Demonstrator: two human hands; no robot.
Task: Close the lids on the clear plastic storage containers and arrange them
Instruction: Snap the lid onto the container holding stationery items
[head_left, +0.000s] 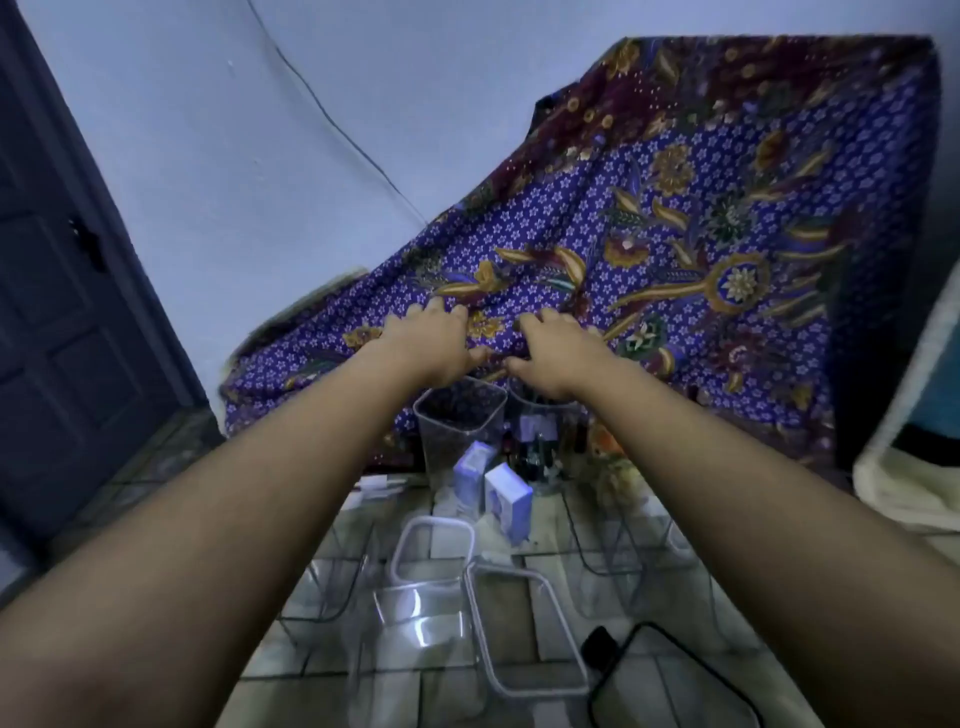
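Both my arms reach forward. My left hand (431, 340) and my right hand (556, 358) lie side by side on a purple patterned cloth (675, 218), fingers curled into it and thumbs pointing at each other. Whether they grip the cloth I cannot tell. Just below the hands stand two tall clear containers without lids, one (460, 421) under the left hand, one (540, 421) under the right. On the tiled floor nearer me lie a small white-rimmed lid (400, 551) and a larger one (480, 623). More clear containers lie to the left (332, 587) and right (623, 556).
Two small white-and-blue boxes (472, 465) (509, 493) sit in front of the tall containers. A black cable (691, 660) and a black adapter (597, 644) lie at the lower right. A dark door (62, 312) is at the left, pale bedding (909, 493) at the right.
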